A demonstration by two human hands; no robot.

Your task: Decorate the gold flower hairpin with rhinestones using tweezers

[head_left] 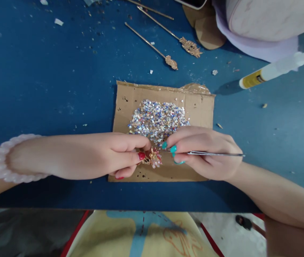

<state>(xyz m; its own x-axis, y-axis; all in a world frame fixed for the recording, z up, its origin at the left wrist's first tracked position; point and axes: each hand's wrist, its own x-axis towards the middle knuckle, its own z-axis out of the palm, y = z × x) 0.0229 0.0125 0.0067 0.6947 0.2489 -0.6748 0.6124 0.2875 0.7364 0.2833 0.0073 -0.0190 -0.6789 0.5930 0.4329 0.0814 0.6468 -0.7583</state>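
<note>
Gold-toned metal and pink petal shapes make up the small ornament (155, 157), which the left hand (122, 153) pinches between thumb and fingers over the near part of a cardboard sheet (184, 174), beside a heap of shiny chips (158, 116). The right hand (209, 142) pinches metal tweezers (197, 153) pointed toward the ornament; whether their tips touch it, I cannot tell. Beyond the cardboard, two gold-toned sticks (190, 47) with ornate ends lie on the blue table (47, 89).

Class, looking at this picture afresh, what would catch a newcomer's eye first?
A glittering spread of blue and silver chips lies on the cardboard sheet. Nearer the person, the left fingers hold a pink-and-gold ornament; to its right, the turquoise-nailed right fingers grip slim metal tweezers.
</note>
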